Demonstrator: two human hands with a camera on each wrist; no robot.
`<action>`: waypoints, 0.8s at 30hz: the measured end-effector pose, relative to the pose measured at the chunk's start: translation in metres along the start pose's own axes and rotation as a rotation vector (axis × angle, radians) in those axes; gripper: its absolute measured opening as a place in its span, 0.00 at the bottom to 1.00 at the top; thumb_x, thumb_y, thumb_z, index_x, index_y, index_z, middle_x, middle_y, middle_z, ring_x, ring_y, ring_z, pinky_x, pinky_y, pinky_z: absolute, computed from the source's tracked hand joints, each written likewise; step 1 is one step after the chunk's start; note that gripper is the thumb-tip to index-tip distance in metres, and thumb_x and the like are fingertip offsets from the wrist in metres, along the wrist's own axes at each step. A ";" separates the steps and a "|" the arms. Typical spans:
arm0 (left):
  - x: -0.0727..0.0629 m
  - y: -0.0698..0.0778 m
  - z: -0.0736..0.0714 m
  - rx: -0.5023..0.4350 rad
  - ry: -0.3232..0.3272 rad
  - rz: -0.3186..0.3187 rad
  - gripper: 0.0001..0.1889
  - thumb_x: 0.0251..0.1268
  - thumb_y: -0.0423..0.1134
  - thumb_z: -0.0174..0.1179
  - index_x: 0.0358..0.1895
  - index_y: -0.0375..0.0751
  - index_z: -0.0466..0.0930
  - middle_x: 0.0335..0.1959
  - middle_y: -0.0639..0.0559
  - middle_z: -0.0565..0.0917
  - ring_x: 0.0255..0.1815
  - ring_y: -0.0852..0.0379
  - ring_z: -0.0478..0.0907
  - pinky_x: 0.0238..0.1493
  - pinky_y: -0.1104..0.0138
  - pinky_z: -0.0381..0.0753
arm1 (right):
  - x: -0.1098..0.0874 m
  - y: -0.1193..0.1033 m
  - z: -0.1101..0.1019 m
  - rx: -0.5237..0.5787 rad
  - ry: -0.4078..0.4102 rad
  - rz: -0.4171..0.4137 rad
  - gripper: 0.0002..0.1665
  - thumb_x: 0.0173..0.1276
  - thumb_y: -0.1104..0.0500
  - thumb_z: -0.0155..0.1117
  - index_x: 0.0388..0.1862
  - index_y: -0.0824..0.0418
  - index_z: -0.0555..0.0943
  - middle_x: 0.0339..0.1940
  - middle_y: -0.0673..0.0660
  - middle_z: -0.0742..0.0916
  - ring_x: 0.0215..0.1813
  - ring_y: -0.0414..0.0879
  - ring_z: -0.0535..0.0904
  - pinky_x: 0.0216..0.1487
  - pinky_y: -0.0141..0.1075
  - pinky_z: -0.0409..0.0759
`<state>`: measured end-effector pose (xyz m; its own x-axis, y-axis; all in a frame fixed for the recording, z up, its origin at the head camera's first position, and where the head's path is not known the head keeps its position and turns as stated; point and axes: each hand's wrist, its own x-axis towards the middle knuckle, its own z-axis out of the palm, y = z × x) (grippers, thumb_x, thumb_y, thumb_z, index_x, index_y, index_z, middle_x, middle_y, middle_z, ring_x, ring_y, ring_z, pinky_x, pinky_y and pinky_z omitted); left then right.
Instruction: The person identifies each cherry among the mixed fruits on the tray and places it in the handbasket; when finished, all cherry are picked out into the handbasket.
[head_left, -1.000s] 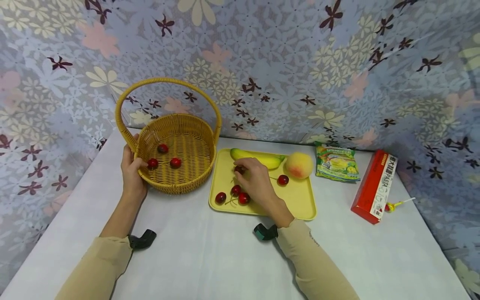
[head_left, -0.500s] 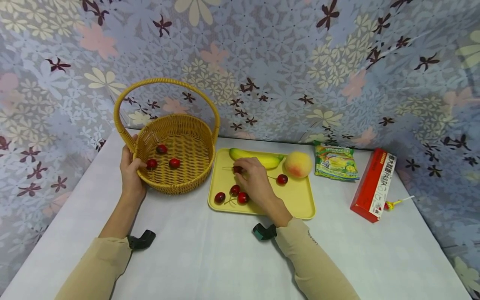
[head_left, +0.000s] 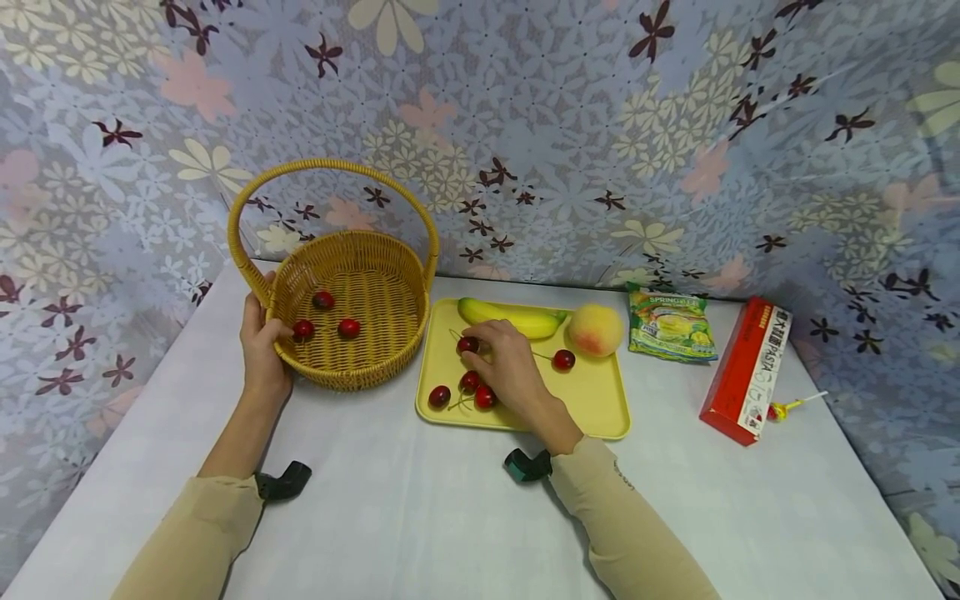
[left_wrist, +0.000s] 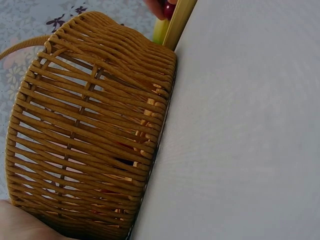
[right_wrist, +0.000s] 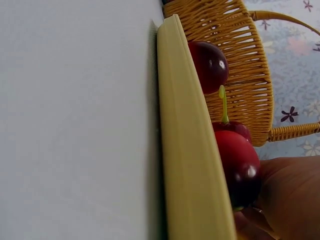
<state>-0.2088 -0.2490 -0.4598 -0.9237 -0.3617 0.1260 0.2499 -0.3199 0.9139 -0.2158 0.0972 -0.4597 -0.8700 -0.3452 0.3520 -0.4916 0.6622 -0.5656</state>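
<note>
In the head view my left hand (head_left: pixel 264 346) grips the left rim of a round wicker basket (head_left: pixel 362 379) with a tall arched handle. Three cherries lie inside, one cherry (head_left: pixel 348 327) near the middle. Over a yellow tray (head_left: pixel 588 408), my right hand (head_left: pixel 513 367) pinches a dark red cherry (head_left: pixel 466 345) at its fingertips; a thin stem sticks out. Several other cherries rest on the tray, including a cherry (head_left: pixel 439 397) at the front left and a stemmed cherry (head_left: pixel 563 360) to the right. The right wrist view shows the tray's edge (right_wrist: pixel 187 150) hiding most of that hand's fingers.
A banana (head_left: pixel 513 318) and a peach (head_left: pixel 596 330) lie along the tray's back. Farther right are a green snack packet (head_left: pixel 671 325), a red pasta box (head_left: pixel 746 375) and a lollipop (head_left: pixel 783 411). A floral curtain (head_left: pixel 570 150) hangs behind the white table.
My right hand has shifted slightly left with the cherry, which shows more clearly now. The left hand keeps its hold on the basket rim.
</note>
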 end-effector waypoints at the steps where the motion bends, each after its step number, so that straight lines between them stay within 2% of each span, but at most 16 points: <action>1: 0.000 0.000 0.000 0.001 0.001 -0.001 0.44 0.53 0.22 0.41 0.77 0.56 0.69 0.79 0.51 0.68 0.79 0.50 0.62 0.80 0.60 0.58 | 0.000 0.000 0.000 0.003 -0.007 0.004 0.19 0.66 0.61 0.77 0.55 0.62 0.88 0.53 0.59 0.90 0.54 0.53 0.85 0.59 0.47 0.82; 6: 0.000 0.000 0.001 0.000 0.005 0.001 0.44 0.53 0.22 0.41 0.78 0.54 0.69 0.78 0.50 0.69 0.78 0.49 0.62 0.77 0.61 0.60 | 0.000 -0.002 -0.002 0.032 -0.019 0.017 0.20 0.66 0.60 0.77 0.56 0.63 0.88 0.53 0.60 0.90 0.56 0.54 0.87 0.61 0.47 0.82; 12: -0.001 -0.002 0.000 -0.003 0.006 -0.012 0.44 0.54 0.23 0.41 0.78 0.54 0.68 0.78 0.51 0.69 0.78 0.50 0.61 0.76 0.60 0.59 | 0.005 -0.012 -0.015 0.168 0.050 0.005 0.19 0.66 0.64 0.77 0.56 0.66 0.87 0.51 0.60 0.91 0.52 0.52 0.89 0.56 0.45 0.86; 15: -0.001 -0.004 0.000 -0.005 0.002 -0.016 0.44 0.54 0.23 0.41 0.78 0.55 0.69 0.79 0.52 0.68 0.78 0.50 0.61 0.76 0.60 0.59 | 0.009 -0.024 -0.023 0.214 0.066 -0.026 0.19 0.67 0.63 0.76 0.56 0.64 0.87 0.52 0.58 0.91 0.52 0.51 0.89 0.56 0.46 0.86; 18: 0.000 -0.003 -0.001 -0.003 0.000 -0.002 0.44 0.54 0.23 0.40 0.78 0.55 0.69 0.79 0.51 0.68 0.78 0.49 0.62 0.75 0.61 0.60 | 0.016 -0.040 -0.030 0.209 0.062 -0.074 0.19 0.68 0.61 0.75 0.57 0.61 0.88 0.52 0.57 0.90 0.53 0.50 0.88 0.56 0.46 0.86; 24: 0.001 -0.001 -0.001 0.007 -0.003 0.015 0.44 0.53 0.23 0.40 0.78 0.55 0.69 0.79 0.51 0.69 0.78 0.49 0.63 0.75 0.63 0.62 | 0.034 -0.068 -0.031 0.217 0.034 -0.156 0.19 0.70 0.61 0.73 0.59 0.62 0.86 0.53 0.56 0.90 0.53 0.48 0.87 0.57 0.42 0.85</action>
<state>-0.2098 -0.2498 -0.4610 -0.9208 -0.3638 0.1406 0.2614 -0.3081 0.9147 -0.2108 0.0610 -0.3866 -0.7833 -0.4071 0.4699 -0.6192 0.4439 -0.6477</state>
